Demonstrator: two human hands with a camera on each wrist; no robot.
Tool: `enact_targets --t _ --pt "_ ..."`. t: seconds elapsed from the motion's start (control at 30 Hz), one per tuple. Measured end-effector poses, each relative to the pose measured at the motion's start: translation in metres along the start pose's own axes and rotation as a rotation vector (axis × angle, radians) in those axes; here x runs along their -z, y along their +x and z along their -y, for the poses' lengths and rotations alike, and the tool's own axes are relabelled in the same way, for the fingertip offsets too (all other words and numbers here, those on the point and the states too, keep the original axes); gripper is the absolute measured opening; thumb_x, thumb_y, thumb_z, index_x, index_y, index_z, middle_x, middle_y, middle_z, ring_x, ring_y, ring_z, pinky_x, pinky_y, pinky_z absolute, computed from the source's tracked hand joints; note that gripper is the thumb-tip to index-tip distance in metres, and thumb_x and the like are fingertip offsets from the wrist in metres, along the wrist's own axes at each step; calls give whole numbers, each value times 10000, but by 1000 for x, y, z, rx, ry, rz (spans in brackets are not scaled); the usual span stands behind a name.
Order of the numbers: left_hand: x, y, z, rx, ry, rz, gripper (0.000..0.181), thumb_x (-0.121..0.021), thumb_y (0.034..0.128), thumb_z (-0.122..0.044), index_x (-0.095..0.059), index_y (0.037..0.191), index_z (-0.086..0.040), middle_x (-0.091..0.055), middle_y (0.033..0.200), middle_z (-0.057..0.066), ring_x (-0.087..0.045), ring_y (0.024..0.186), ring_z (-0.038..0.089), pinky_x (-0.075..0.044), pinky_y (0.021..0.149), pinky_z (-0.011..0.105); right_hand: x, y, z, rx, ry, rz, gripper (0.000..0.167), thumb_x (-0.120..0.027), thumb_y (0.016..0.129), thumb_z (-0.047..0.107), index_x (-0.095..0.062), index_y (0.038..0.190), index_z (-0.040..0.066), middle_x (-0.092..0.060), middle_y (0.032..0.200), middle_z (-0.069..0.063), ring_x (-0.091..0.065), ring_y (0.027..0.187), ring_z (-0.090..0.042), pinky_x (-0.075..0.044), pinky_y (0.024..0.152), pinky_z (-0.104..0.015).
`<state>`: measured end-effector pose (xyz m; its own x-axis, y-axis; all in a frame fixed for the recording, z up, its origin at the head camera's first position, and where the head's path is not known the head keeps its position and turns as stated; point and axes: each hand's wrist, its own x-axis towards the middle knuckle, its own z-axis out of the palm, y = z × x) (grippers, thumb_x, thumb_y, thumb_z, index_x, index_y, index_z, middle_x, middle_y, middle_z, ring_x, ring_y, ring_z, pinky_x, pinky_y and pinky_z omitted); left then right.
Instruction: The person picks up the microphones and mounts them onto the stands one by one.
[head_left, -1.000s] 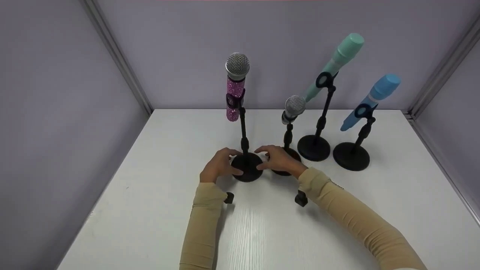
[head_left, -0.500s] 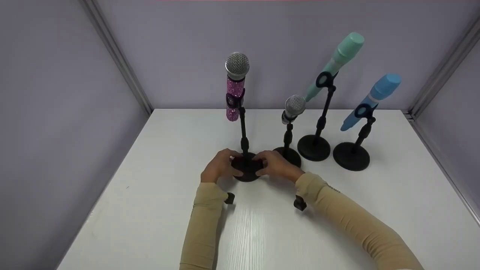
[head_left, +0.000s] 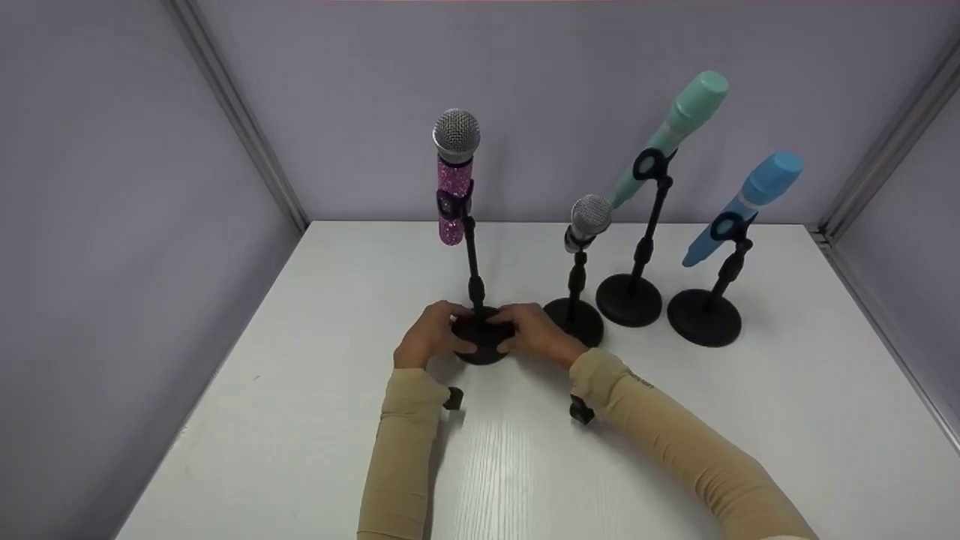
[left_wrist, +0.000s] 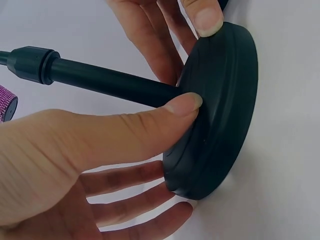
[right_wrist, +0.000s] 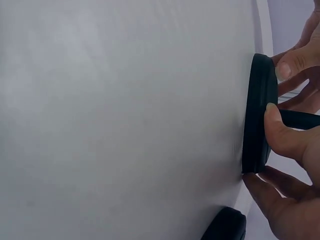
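Observation:
A pink glittery microphone (head_left: pixel 453 177) with a silver mesh head sits in the clip of a black desktop microphone stand (head_left: pixel 481 355). My left hand (head_left: pixel 430 336) holds the stand's round base from the left, thumb on its top and fingers at its rim, as the left wrist view shows on the base (left_wrist: pixel 225 115). From the other side my right hand (head_left: pixel 534 331) grips the same base, its thumb on top and fingertips at the edge. In the right wrist view the base (right_wrist: pixel 256 115) appears to stand flat on the table. The pole rises between both hands.
Just right of my right hand stands a shorter stand (head_left: pixel 581 319) with a silver-headed microphone (head_left: pixel 591 216). Beyond it are stands with a mint-green microphone (head_left: pixel 686 112) and a blue microphone (head_left: pixel 761 184). Grey walls enclose the white table (head_left: pixel 300 420) at the back and sides.
My right hand has moved in from beside the base and taken hold of it. The stand with the pink microphone has since shifted slightly left, both hands moving along with it.

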<state>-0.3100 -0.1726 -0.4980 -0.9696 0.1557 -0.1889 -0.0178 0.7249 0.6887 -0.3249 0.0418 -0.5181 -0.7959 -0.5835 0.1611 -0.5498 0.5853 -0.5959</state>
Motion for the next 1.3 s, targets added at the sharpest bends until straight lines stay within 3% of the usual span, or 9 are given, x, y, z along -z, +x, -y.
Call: enact_targets --t 0.43,1.3 --pt "8 -2 16 36 -35 -49 576 -852 824 -60 -652 1362 -109 -594 1440 165 -564 1355 357 -447 1153 499 -13 22 6 -8 5 33 466 -828 824 2 -709 1275 -1 -683 1343 -200 -631 1279 -379 -481 1125 -485" --pt "12 6 16 72 -54 -60 580 -841 848 -82 -626 1385 -129 -549 1495 155 -504 1419 359 -408 1189 517 -8 32 6 -23 -15 45 445 -773 848 -46 -701 1284 1 -691 1330 -193 -622 1292 -377 -471 1138 -481"
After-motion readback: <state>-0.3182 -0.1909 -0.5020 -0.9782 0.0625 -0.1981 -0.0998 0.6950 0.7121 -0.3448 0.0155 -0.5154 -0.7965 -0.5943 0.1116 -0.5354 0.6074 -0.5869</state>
